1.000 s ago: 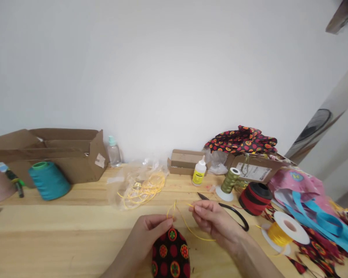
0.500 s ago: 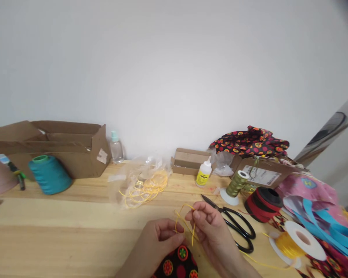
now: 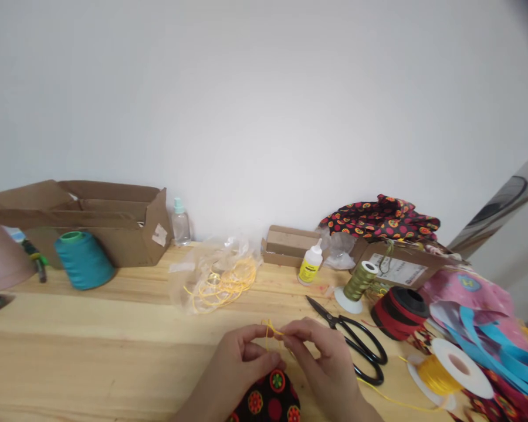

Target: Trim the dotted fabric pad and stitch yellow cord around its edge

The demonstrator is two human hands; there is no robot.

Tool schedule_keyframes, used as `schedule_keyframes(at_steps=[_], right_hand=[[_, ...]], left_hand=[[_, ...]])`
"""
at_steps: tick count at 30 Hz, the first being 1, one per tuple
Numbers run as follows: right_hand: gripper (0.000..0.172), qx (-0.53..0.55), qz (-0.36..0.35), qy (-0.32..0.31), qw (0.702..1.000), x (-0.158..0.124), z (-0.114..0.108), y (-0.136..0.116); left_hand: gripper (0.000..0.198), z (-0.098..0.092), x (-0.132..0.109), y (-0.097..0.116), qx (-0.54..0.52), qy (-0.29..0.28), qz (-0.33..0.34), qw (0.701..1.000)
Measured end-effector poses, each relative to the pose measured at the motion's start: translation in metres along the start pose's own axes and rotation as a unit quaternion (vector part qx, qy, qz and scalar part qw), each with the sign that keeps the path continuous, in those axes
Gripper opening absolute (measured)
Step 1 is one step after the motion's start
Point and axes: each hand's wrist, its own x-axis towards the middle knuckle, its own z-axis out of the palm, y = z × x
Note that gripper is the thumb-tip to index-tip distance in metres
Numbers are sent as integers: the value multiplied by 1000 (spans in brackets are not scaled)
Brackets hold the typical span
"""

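Note:
My left hand [image 3: 240, 362] and my right hand [image 3: 323, 358] meet low in the middle of the wooden table [image 3: 92, 346]. Both pinch a thin yellow cord [image 3: 273, 332] that loops between their fingertips. Under the hands lies a black fabric piece with red and orange flowers [image 3: 268, 400], and my left hand rests on its top edge. The cord trails right to a white spool of yellow cord [image 3: 444, 370]. Black scissors [image 3: 356, 343] lie just right of my right hand.
At the back stand an open cardboard box [image 3: 97, 220], a teal thread cone [image 3: 83, 261], a clear bottle [image 3: 180, 221], a plastic bag with yellow cord [image 3: 217, 278], a glue bottle [image 3: 310, 265], a gold spool [image 3: 358, 282], a red ribbon roll [image 3: 398, 305] and piled fabrics [image 3: 470, 293].
The hands have come closer together and the yellow loop between them has shrunk. The view has shifted, so the fabric piece now sits lower in the picture.

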Motion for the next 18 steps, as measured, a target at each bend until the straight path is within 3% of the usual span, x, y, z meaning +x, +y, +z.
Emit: schedule_keyframes(at_steps=[5, 8, 13, 15, 18], right_hand=[[14, 14, -53, -43, 998, 0, 8, -1], [12, 57, -56, -47, 996, 3, 8, -4], [21, 135, 95, 46, 985, 6, 0, 2], [26, 158, 151, 25, 975, 5, -1, 8], [31, 212, 200, -62, 955, 4, 3, 13]], left_hand=[[25, 4, -1, 3, -56, -68, 59, 994], [21, 7, -2, 6, -66, -71, 76, 992], [42, 5, -3, 7, -42, -36, -1, 998], [46, 4, -3, 8, -65, -45, -5, 997], [41, 3, -3, 7, -106, -67, -1, 992]])
